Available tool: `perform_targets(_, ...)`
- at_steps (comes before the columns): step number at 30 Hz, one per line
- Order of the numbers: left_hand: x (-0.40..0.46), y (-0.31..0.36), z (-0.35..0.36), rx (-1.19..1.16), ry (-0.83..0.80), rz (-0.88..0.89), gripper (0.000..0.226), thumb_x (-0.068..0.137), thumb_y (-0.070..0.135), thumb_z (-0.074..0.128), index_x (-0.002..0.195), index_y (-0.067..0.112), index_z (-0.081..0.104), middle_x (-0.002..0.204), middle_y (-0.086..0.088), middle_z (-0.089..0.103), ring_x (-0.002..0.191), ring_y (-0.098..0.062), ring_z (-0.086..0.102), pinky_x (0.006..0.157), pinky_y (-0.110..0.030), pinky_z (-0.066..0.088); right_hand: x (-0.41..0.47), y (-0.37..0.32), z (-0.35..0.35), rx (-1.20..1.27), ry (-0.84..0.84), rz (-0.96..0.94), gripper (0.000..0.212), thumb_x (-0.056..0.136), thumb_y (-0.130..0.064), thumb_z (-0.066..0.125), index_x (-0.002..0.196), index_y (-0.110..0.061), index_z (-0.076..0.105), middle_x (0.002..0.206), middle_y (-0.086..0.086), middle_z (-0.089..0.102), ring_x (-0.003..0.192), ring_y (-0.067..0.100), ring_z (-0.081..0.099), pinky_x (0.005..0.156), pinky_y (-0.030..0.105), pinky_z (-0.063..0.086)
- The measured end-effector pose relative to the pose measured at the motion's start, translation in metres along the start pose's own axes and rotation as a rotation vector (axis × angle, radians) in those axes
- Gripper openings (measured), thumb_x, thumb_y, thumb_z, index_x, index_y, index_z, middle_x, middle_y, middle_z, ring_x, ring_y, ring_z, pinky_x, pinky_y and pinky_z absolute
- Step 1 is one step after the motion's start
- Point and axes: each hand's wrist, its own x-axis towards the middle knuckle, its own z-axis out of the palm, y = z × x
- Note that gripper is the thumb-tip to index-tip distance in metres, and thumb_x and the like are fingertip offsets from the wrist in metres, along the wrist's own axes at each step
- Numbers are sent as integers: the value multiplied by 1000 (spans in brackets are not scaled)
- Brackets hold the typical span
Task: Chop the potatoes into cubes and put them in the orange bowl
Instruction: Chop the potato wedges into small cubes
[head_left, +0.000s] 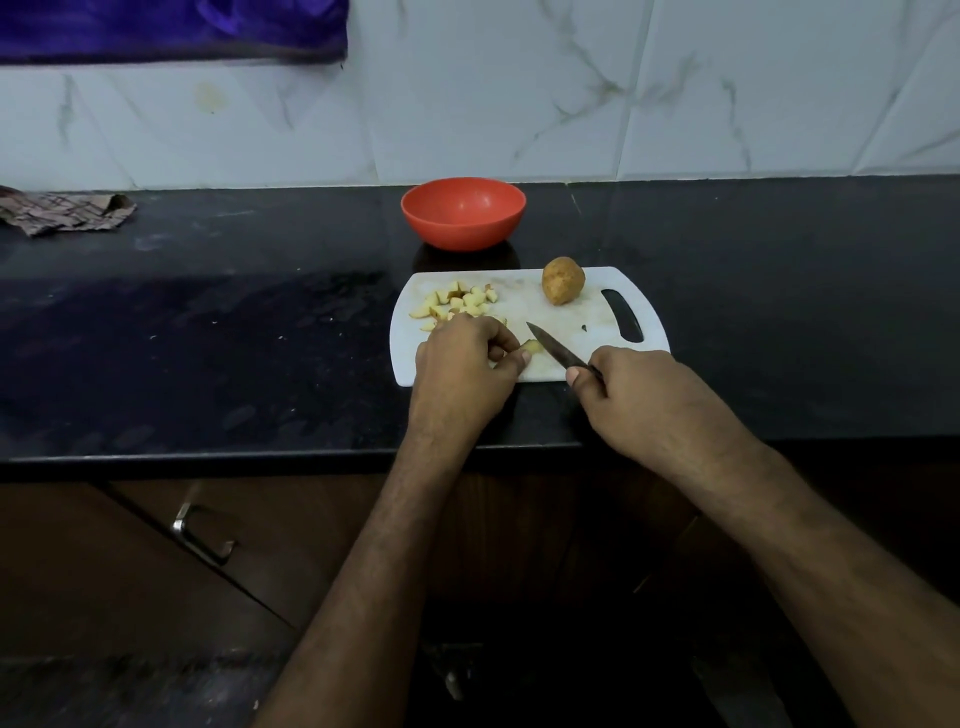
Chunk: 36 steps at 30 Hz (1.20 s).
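A white plastic cutting board (571, 317), rounded at the corners and pierced by a slotted handle at its right end, is laid on a glossy black stone counter (260, 338). On the board's far left a loose heap of potato cubes (460, 304) is gathered, pale yellow on the cut faces with reddish-brown skin on some edges. A whole potato (562, 280), oval and matte tan, is set near the board's far edge, well apart from the heap. Just beyond the board stands the orange bowl (463, 212), smooth, round and shallow (nothing can be seen inside it).

A small potato piece (531, 347) is pinched against the board by the left hand (465, 369), its fingers curled down over the piece and the thumb tip pressed beside it. A knife (556, 345) with a slim dark blade is gripped by the right hand (636, 395), the fingers wrapped tightly round the handle, which is almost wholly hidden in the fist. The blade is angled toward the far left, its edge just beside the held piece; whether it touches the piece cannot be told.

A crumpled checked cloth (62, 212) is seen at the counter's far left, against a wall of white marble-veined tiles (519, 104). Below the counter a dark wooden cabinet door with a metal handle (200, 535) is visible.
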Motion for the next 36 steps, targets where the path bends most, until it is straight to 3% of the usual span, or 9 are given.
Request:
perform_targets(4,-3,2,0,14,65,49,6,94,28,66,94,23,69,92,11,64,89,-11,58,85,-40,53,-1,-1,-3,26,2,-12,37,103,-51,39,91,-21,55,75,-2,55,71,17,56,63,33,44)
perform_targets(8,-7,0,0,-126,139,15,6,98,28,62,97,25,67,81,14,63,79,-7,58,71,-32,50,-1,0,-4,23,26,-22,37,102,-52,40,91,-20,56,74,-2,55,74,22,58,65,35,47)
perform_targets(13,0,-4,-1,-184,74,-17,11,100,27,60,101,22,71,90,11,67,85,-3,59,73,-21,45,-4,-3,-5,3,-51,-66,36,102,-53,41,97,-22,59,77,-3,58,72,15,57,62,33,47)
perform_targets(17,4,-4,1,-183,58,-75,15,96,31,66,108,22,64,79,12,60,73,-4,56,67,-24,46,-6,-5,-7,-9,-92,-72,34,103,-52,41,100,-23,59,77,-4,56,71,13,55,62,32,45)
perform_targets(21,3,-3,1,-177,48,-86,20,91,32,72,109,24,66,79,12,64,70,-3,57,66,-22,47,-7,-6,-6,-24,3,-35,33,104,-47,39,99,-19,56,75,-3,52,67,14,49,61,31,39)
perform_targets(26,-2,-3,-4,-173,-22,-52,21,93,33,70,111,25,74,79,15,65,72,-1,59,63,-14,41,-14,-10,-11,55,-52,-60,21,107,-34,38,112,-19,52,78,0,56,59,12,54,48,27,40)
perform_targets(30,-2,-8,-12,-188,-120,-30,35,91,35,72,125,25,71,89,17,65,84,0,60,71,-14,43,-18,-14,-19,147,-120,-55,15,107,-31,38,114,-24,49,76,4,61,48,16,63,41,27,53)
perform_targets(34,1,-11,-20,-155,-224,4,52,84,37,80,132,24,65,111,14,67,99,-2,58,88,-22,49,-18,-12,-18,118,-83,-41,21,107,-34,37,117,-21,51,78,1,60,60,13,60,51,30,52)
perform_targets(36,0,-10,-19,-118,-198,18,51,83,37,80,130,23,67,114,12,65,100,-3,57,85,-18,47,-17,-13,-16,106,-76,-33,26,107,-36,36,112,-18,54,80,2,60,61,15,59,54,32,51)
